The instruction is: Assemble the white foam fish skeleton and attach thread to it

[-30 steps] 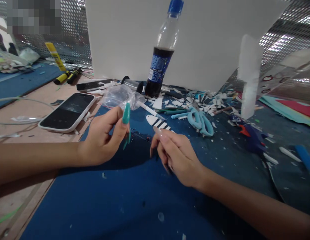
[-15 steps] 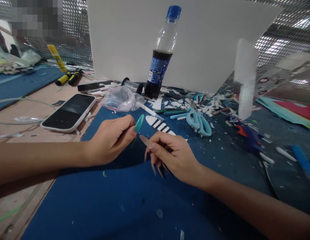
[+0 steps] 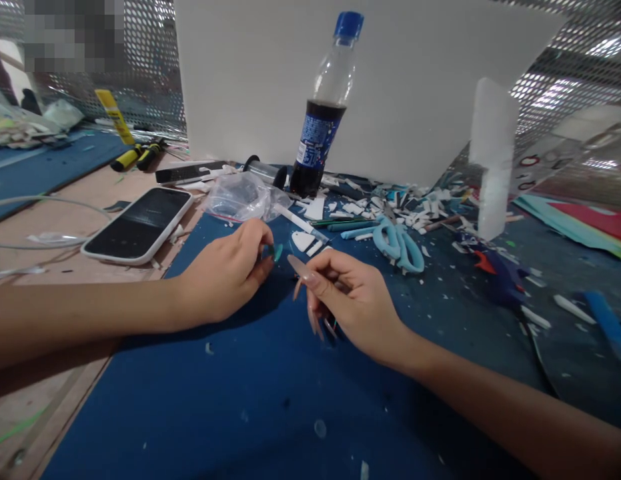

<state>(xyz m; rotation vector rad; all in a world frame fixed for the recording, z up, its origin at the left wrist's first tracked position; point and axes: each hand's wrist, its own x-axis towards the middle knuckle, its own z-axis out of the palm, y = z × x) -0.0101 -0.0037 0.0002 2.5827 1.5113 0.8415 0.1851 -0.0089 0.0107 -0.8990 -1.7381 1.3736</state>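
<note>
My left hand (image 3: 227,277) is closed in a pinch around a small glossy green piece (image 3: 277,252), most of it hidden behind the fingers. Close by on the right, my right hand (image 3: 357,303) has its thumb and forefinger pressed together, long pale nails pointing left. Whatever may be between those fingers is hidden. The two hands are apart, just above the blue mat (image 3: 250,393). Behind them lie flat white cut pieces, among them a pointed one (image 3: 303,241) with a small hole, partly covered by my right hand.
A cola bottle (image 3: 317,127) stands behind the hands. Light blue scissors (image 3: 397,247) lie among white scraps (image 3: 415,207). On the left are a phone (image 3: 137,227) and a clear plastic bag (image 3: 245,197). A dark blue glue gun (image 3: 500,273) with a cord lies right.
The green piece has turned and now shows much less past my left fingers, which have curled further. My right hand has shifted slightly up and right, covering more of the white pieces.
</note>
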